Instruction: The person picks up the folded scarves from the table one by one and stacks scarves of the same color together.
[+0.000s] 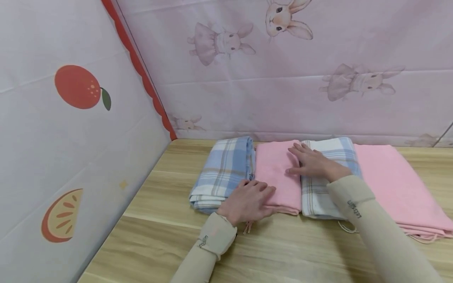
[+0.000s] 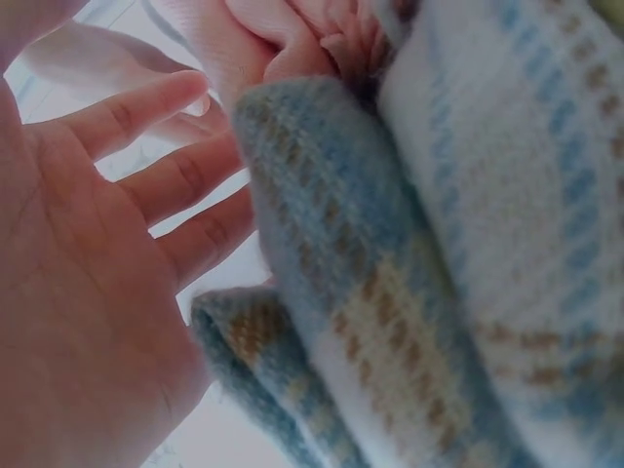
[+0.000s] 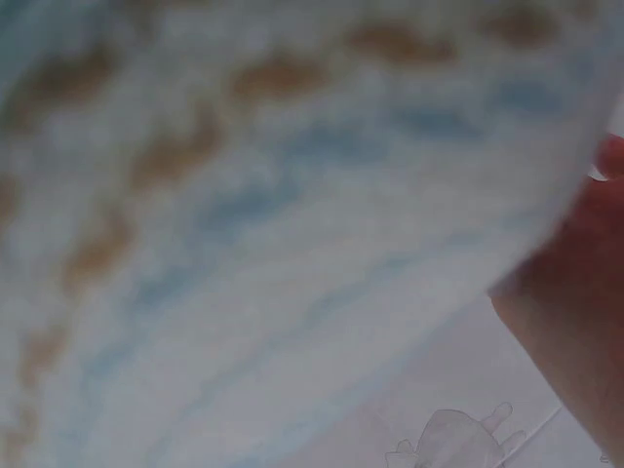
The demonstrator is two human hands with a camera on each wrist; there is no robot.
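Observation:
Four folded fabric pieces, which look like scarves, lie in a row. At the left is a blue-and-white plaid scarf (image 1: 224,169), beside a pink scarf (image 1: 277,173) with a fringe showing at its near left corner. My left hand (image 1: 247,200) rests at the near end where these two meet, its fingers spread over the pink cloth. In the left wrist view its fingers are extended beside the plaid folds (image 2: 361,292). My right hand (image 1: 311,161) lies across a second plaid scarf (image 1: 318,200), fingertips reaching onto the pink scarf. Plaid cloth (image 3: 292,244) blocks most of the right wrist view.
A wider pink folded scarf (image 1: 393,184) lies at the right end, some cords or fringe hanging at its near edge. The wooden tabletop (image 1: 148,243) extends in front. A rabbit-print cloth (image 1: 226,98) hangs behind, and a white fruit-print cloth (image 1: 35,149) borders the left.

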